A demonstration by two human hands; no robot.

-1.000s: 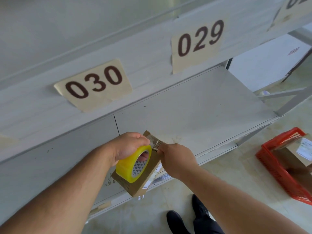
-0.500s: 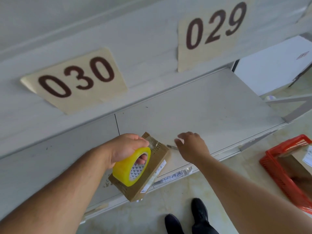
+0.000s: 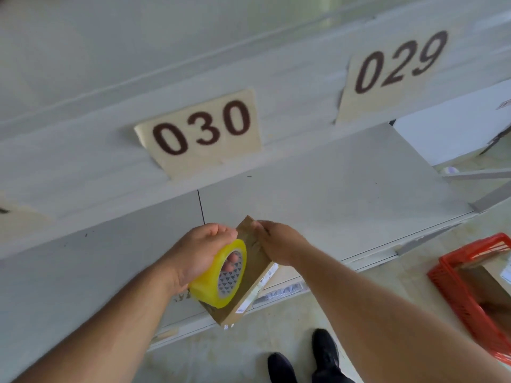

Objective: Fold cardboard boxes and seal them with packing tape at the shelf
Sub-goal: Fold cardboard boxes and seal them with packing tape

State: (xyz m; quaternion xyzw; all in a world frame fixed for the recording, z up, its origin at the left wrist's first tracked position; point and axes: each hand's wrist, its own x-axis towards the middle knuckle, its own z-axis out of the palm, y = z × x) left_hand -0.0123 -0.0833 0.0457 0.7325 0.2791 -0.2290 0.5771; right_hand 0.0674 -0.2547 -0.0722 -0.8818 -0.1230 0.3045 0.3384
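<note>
the left hand is gripping a yellow roll of clear packing tape, fingers curled through its core, against a small flat brown cardboard box at the white shelf's edge; the right hand is pinching the box's top.

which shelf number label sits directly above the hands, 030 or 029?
The 030 label. It hangs right above the left hand gripping the yellow tape roll; the 029 label is farther right and higher in frame.
</note>
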